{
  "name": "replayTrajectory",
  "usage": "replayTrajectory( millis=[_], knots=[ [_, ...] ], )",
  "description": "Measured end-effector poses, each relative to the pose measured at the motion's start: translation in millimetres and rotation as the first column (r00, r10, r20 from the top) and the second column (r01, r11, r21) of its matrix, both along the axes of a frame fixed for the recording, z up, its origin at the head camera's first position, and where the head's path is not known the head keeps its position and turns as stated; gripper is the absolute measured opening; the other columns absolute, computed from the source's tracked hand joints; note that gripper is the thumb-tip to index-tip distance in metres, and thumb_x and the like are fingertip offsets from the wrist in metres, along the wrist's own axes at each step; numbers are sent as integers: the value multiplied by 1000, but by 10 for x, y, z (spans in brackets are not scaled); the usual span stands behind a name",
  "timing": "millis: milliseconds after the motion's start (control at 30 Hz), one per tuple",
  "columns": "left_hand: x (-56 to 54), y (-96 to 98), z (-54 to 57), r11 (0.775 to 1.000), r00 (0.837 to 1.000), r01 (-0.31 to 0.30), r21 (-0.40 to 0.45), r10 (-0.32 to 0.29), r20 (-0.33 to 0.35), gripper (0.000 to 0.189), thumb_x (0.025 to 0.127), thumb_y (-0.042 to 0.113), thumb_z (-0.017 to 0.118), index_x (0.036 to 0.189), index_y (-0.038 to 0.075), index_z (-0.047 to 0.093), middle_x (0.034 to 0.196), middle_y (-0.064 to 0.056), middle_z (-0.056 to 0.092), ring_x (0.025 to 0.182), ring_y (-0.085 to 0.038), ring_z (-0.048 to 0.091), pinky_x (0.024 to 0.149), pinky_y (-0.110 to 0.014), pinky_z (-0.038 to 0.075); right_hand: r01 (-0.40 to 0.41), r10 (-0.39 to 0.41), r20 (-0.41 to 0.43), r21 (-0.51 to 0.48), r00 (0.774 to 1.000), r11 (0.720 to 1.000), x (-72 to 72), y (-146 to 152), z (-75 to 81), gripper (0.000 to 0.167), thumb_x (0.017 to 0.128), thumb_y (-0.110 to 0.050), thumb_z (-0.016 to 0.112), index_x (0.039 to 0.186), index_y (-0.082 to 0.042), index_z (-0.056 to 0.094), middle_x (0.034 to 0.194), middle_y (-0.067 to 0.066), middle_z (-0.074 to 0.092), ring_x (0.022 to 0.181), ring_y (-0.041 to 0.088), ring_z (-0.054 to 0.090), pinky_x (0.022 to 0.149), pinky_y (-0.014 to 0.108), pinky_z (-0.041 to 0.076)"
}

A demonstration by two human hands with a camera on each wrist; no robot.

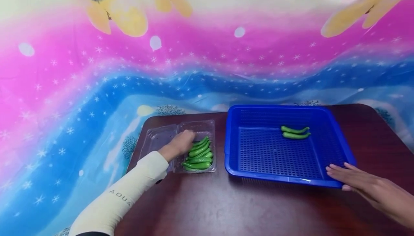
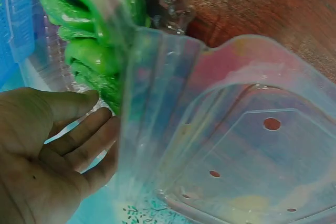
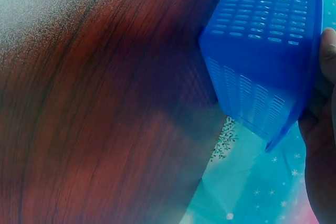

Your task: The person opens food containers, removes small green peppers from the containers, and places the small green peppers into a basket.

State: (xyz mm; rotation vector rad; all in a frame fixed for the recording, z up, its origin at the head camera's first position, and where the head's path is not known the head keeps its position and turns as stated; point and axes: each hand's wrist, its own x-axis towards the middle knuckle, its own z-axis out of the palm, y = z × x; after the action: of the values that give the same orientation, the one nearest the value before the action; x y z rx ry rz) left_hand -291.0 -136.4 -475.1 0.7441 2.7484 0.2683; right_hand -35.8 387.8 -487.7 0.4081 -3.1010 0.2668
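My left hand (image 1: pixel 182 143) reaches into a clear plastic clamshell box (image 1: pixel 210 126) at the upper end of a row of green chili peppers (image 1: pixel 198 152). In the left wrist view, its thumb and bent fingers (image 2: pixel 79 135) are close to the pepper ends, with a gap between thumb and fingers. My right hand (image 1: pixel 359 182) rests over the near right corner of a blue perforated basket (image 1: pixel 275 179), its fingers straight across the rim. Two green peppers (image 1: pixel 295 135) lie side by side within the basket, toward its far right.
The clamshell's clear lid (image 2: pixel 252 145) lies folded open to the left. Box and basket stand apart on a dark reddish wooden table (image 1: pixel 207 207). Behind the table hangs a pink and blue printed cloth (image 1: pixel 207 56).
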Motion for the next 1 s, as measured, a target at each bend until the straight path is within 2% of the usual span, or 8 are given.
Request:
replayTrajectory(
  millis=[33, 333, 600, 633, 767, 833, 867, 1000],
  knots=[
    [-4, -6, -10, 1000, 1000, -4, 1, 4, 3, 16, 92, -6, 61, 100, 1, 73, 101, -15, 69, 87, -26, 68, 74, -39, 58, -6, 6, -22, 11, 1000, 1000, -7, -1, 8, 47, 100, -30, 64, 147, -32, 56, 145, 4, 63, 134, -28, -16, 106, 0, -18],
    [-44, -43, -76, 1000, 1000, 24, -15, -24, 5, 29, 90, -12, 55, 80, 9, 71, 87, -8, 67, 72, -16, 60, 64, -32, 51, 5, -5, 7, 3, 1000, 1000, -17, 0, 43, 45, 102, -33, 61, 147, -34, 56, 146, 4, 62, 131, -30, -16, 105, 3, -20],
    [-84, -72, -106, 999, 999, 32, 6, -32, -3, 27, 95, -9, 55, 83, 8, 72, 90, -9, 68, 75, -17, 62, 64, -31, 52, -8, 8, -4, 3, 1000, 1000, -22, -2, 71, 47, 102, -30, 61, 148, -38, 53, 149, -2, 60, 134, -28, -16, 103, 2, -20],
    [-84, -75, -112, 999, 999, 34, 7, -34, -10, 25, 95, -8, 56, 84, 7, 73, 90, -10, 68, 76, -17, 63, 65, -31, 54, 0, 1, 22, -17, 1000, 1000, -21, -5, 76, 47, 103, -30, 60, 149, -37, 53, 150, 0, 59, 144, -19, -14, 114, 9, -15],
    [-85, -82, -138, 999, 998, 50, -12, -50, -34, 25, 98, -6, 55, 88, 5, 74, 91, -8, 66, 77, -18, 64, 66, -30, 55, 12, -11, 39, -31, 999, 999, -21, -4, 76, 46, 104, -32, 58, 149, -36, 52, 149, 3, 59, 142, -20, -15, 114, 12, -17],
    [-87, -90, -147, 998, 997, 61, -20, -62, -45, 26, 97, -7, 54, 89, 6, 75, 92, -8, 66, 78, -17, 64, 66, -29, 55, 2, -1, 18, -32, 1000, 999, -18, -7, 88, 46, 103, -31, 60, 148, -36, 54, 149, 0, 59, 144, -20, -13, 115, 7, -13],
    [-88, -95, -150, 998, 997, 66, -18, -66, -47, 27, 97, -8, 54, 89, 7, 75, 92, -8, 66, 77, -17, 64, 65, -29, 54, -11, 11, -19, -13, 1000, 1000, -16, -7, 90, 46, 102, -29, 62, 147, -37, 55, 149, -5, 59, 135, -29, -14, 103, -1, -17],
    [-97, -116, -146, 997, 996, 80, 2, -80, -48, 26, 96, -8, 57, 85, 9, 74, 89, -7, 66, 75, -16, 63, 65, -29, 55, -60, 59, -88, -14, 994, 998, -8, -25, 112, 48, 98, -23, 68, 144, -37, 59, 150, -20, 50, 139, -27, -9, 102, -6, -10]
  ],
)
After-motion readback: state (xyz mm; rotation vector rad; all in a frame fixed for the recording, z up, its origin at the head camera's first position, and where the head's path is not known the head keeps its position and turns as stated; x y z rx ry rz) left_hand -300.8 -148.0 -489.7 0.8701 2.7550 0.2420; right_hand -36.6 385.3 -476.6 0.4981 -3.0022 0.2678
